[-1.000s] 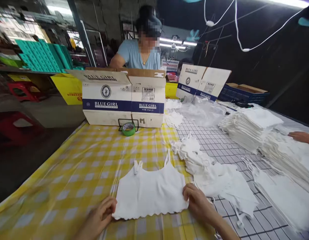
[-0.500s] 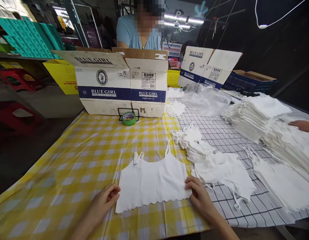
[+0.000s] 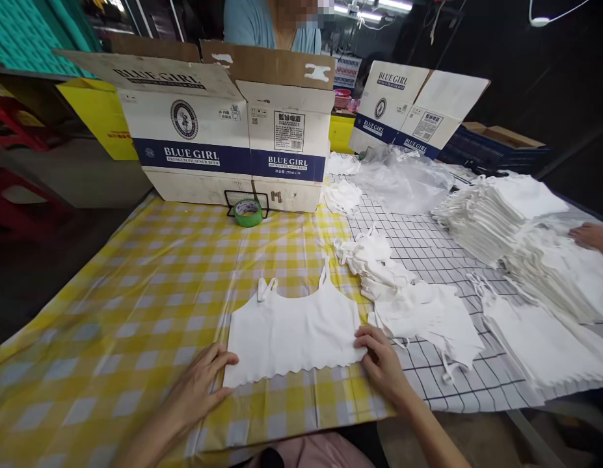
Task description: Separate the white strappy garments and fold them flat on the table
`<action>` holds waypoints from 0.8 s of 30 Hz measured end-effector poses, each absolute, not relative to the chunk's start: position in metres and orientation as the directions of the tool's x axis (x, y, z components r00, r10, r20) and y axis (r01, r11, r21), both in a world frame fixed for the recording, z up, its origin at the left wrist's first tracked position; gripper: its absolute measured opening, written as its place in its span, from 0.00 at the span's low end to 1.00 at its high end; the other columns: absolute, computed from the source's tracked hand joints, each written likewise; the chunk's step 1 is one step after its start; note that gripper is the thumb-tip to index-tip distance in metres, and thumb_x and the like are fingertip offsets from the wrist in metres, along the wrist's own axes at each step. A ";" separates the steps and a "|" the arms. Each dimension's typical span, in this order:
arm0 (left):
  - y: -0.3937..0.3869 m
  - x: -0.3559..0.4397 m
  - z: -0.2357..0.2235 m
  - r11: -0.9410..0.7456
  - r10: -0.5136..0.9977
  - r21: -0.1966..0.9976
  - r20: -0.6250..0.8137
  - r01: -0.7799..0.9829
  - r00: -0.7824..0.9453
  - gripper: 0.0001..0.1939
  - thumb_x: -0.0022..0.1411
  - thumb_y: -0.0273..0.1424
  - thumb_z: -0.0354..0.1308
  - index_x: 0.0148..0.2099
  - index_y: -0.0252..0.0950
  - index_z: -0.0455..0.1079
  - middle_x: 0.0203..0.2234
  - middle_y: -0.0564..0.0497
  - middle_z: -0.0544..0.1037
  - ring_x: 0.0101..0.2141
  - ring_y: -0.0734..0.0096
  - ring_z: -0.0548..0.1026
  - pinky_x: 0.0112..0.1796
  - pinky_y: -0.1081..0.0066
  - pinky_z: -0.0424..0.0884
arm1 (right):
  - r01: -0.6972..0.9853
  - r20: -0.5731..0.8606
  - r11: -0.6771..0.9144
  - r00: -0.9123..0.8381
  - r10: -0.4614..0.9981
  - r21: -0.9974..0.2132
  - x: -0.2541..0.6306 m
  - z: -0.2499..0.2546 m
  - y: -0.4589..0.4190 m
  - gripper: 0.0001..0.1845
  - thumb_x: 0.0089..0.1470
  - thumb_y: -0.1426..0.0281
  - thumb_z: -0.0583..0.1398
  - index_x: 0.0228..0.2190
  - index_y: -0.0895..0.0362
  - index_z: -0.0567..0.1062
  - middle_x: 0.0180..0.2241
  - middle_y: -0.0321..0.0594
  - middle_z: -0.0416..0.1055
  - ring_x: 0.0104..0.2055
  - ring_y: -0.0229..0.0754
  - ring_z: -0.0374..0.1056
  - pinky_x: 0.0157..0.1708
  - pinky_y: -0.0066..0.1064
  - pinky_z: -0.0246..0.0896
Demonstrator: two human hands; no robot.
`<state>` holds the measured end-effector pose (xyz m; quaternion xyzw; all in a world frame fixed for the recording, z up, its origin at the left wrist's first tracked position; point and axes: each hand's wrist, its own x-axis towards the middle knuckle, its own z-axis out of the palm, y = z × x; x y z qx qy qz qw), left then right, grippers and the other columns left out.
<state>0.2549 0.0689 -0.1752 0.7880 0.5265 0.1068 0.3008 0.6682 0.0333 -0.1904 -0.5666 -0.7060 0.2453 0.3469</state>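
Observation:
A white camisole top (image 3: 294, 331) lies flat on the yellow checked cloth, its scalloped hem toward me and its thin straps pointing away. My left hand (image 3: 203, 374) rests at the lower left edge of the top, fingertips touching it, thumb apart from the fingers. At the lower right edge, my right hand (image 3: 382, 361) has its fingers and thumb closed on the fabric. Just right of the top sits a loose heap of white camisoles (image 3: 418, 312).
Stacked white garments (image 3: 491, 214) and a neat pile (image 3: 540, 338) lie on the right, near another person's hand (image 3: 594, 237). Green tape (image 3: 248, 213) stands before a carton (image 3: 194, 162). Clear plastic (image 3: 403, 179) lies farther back. A person in blue (image 3: 247, 26) is behind the carton.
My view has tipped downward, bringing the near table edge into sight. My left hand has gone from bent fingers to spread ones at the top's edge. My right hand stays at the right edge.

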 end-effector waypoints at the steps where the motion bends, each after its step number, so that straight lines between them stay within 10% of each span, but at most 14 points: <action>1: 0.068 0.255 -0.176 -0.283 0.892 0.575 -0.137 0.768 0.431 0.11 0.54 0.32 0.54 0.41 0.43 0.67 0.40 0.50 0.69 0.43 0.65 0.69 0.44 0.67 0.66 | 0.631 0.216 0.236 -0.111 0.970 -0.739 0.668 -0.190 0.033 0.14 0.44 0.81 0.51 0.31 0.55 0.71 0.42 0.44 0.66 0.48 0.47 0.61 0.47 0.41 0.56; 12: 0.073 0.267 -0.184 -0.285 0.915 0.524 -0.101 0.803 0.391 0.10 0.62 0.35 0.44 0.33 0.39 0.64 0.32 0.50 0.68 0.36 0.65 0.68 0.39 0.65 0.65 | 0.617 0.252 0.252 -0.089 0.964 -0.746 0.666 -0.191 0.033 0.14 0.46 0.81 0.51 0.31 0.55 0.72 0.42 0.44 0.67 0.48 0.47 0.61 0.48 0.41 0.57; 24: 0.068 0.263 -0.075 -0.050 0.940 0.832 -0.147 0.553 0.306 0.11 0.59 0.43 0.48 0.39 0.44 0.64 0.43 0.50 0.70 0.45 0.60 0.68 0.42 0.68 0.68 | 0.296 0.141 0.111 0.081 0.987 -0.949 0.680 -0.121 0.034 0.08 0.56 0.68 0.54 0.37 0.54 0.71 0.35 0.42 0.70 0.38 0.44 0.66 0.38 0.35 0.63</action>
